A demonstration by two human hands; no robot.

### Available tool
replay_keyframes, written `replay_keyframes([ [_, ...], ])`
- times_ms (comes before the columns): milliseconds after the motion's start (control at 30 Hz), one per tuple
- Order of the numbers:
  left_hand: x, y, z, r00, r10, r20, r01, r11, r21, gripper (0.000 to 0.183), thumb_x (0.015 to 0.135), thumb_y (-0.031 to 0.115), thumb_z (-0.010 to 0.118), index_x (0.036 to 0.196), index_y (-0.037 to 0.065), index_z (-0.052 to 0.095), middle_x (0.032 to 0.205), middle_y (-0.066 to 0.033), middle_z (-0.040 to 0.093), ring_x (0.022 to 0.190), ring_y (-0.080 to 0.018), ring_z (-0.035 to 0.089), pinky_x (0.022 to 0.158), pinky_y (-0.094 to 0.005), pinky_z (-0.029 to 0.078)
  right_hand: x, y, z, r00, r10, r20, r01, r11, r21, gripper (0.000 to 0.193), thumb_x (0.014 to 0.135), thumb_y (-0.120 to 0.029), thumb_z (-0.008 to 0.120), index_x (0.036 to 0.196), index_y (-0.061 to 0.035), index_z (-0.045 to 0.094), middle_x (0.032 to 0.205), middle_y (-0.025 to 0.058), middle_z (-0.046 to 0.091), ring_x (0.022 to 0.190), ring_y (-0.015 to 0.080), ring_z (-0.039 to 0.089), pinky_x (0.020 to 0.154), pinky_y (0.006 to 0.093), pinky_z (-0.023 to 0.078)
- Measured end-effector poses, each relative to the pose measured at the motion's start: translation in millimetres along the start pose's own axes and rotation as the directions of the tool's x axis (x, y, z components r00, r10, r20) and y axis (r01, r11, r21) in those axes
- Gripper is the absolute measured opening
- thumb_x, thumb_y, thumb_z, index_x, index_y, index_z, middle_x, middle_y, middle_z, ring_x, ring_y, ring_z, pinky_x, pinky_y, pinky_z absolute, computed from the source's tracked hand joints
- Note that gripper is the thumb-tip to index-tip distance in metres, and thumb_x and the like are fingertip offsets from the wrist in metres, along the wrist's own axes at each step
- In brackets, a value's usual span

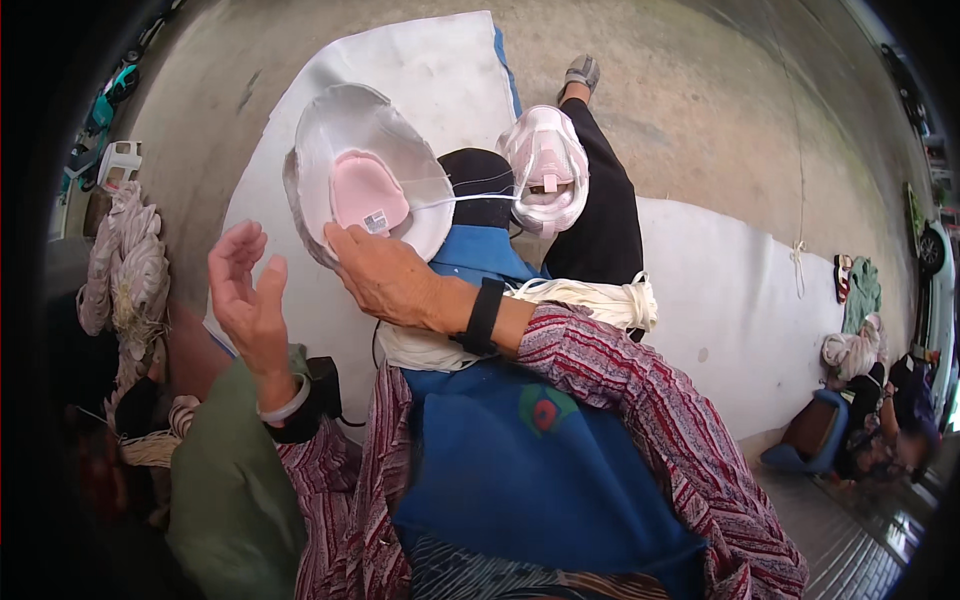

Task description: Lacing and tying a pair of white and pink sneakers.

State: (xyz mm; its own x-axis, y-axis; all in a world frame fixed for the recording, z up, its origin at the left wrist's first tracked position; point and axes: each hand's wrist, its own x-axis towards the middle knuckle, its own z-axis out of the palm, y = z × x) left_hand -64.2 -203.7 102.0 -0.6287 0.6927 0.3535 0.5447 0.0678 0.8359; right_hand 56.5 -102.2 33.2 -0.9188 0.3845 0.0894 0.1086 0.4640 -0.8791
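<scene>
A cup-shaped silver-grey and white piece (pixel 340 115), like part of a shoe, stands before my left knee. Inside it is a pink pad (pixel 362 188) with a small white label. My right hand (pixel 385 275) reaches across to the left, its fingers bent over the piece's near rim beside the label. My left hand (pixel 250 300) is raised just left of that rim, holding nothing, thumb apart from the fingers. A white lace (pixel 460 199) runs from the piece to a pink and white sneaker (pixel 545 172) on my right leg. What the right fingertips touch is partly hidden.
Bundles of cream laces (pixel 600 300) lie across my lap over a blue apron (pixel 540 450). A white sheet (pixel 720 300) covers the ground around my legs. More white bundles (pixel 140 265) hang at the left, near a white plastic stool (pixel 121 162). Another person (pixel 880 430) sits far right.
</scene>
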Motion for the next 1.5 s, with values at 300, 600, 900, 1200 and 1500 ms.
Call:
replay_keyframes([
  [300,20,185,13,0.509,0.641,0.574,-0.141,0.72,-0.68,0.011,0.08,0.019,0.068,0.09,0.016,0.067,0.086,-0.0004,0.064,0.064,-0.0143,0.058,0.064,-0.0347,0.051,-63,25,-106,0.957,0.126,-0.263,-0.094,0.987,0.129,0.017,0.085,-0.01,0.064,0.098,0.0011,0.067,0.091,0.0165,0.067,0.084,0.0285,0.066,0.074,0.034,0.052],
  [600,-6,178,26,0.552,0.771,0.319,-0.321,0.549,-0.771,0.02,0.077,0.026,0.073,0.097,0.025,0.071,0.091,0.0019,0.063,0.061,-0.0139,0.056,0.058,-0.03,0.052,-87,131,-145,0.888,0.182,-0.423,-0.404,0.749,-0.525,0.041,0.087,-0.024,0.059,0.121,-0.0019,0.053,0.117,0.0238,0.053,0.11,0.0415,0.051,0.091,0.0463,0.044],
  [900,-17,236,29,0.775,0.202,0.599,0.074,0.912,-0.404,0.01,0.075,0.028,0.074,0.078,0.019,0.069,0.083,0.0044,0.064,0.059,-0.0113,0.056,0.055,-0.0268,0.05,-107,142,-135,0.885,0.204,-0.419,-0.38,0.835,-0.397,0.037,0.093,-0.015,0.049,0.127,0.0006,0.045,0.127,0.0258,0.048,0.112,0.0435,0.051,0.098,0.0443,0.042],
  [1200,-4,188,41,0.694,0.639,0.332,-0.222,0.628,-0.746,0.022,0.075,0.035,0.075,0.077,0.014,0.073,0.078,0.0036,0.062,0.066,-0.014,0.057,0.059,-0.0306,0.05,-110,141,-135,0.891,0.181,-0.416,-0.345,0.865,-0.364,0.042,0.085,0.0,0.048,0.127,-0.0005,0.045,0.125,0.0252,0.05,0.11,0.044,0.053,0.094,0.0437,0.046],
  [1500,-21,209,68,0.705,0.293,0.645,0.638,0.134,-0.758,0.006,0.08,0.004,0.072,0.076,0.0,0.07,0.078,-0.0041,0.059,0.062,-0.0138,0.054,0.052,-0.0269,0.04,-116,141,-132,0.879,0.193,-0.436,-0.362,0.864,-0.35,0.043,0.084,0.003,0.046,0.127,0.0027,0.044,0.125,0.0266,0.05,0.11,0.0434,0.053,0.095,0.0436,0.045],
])
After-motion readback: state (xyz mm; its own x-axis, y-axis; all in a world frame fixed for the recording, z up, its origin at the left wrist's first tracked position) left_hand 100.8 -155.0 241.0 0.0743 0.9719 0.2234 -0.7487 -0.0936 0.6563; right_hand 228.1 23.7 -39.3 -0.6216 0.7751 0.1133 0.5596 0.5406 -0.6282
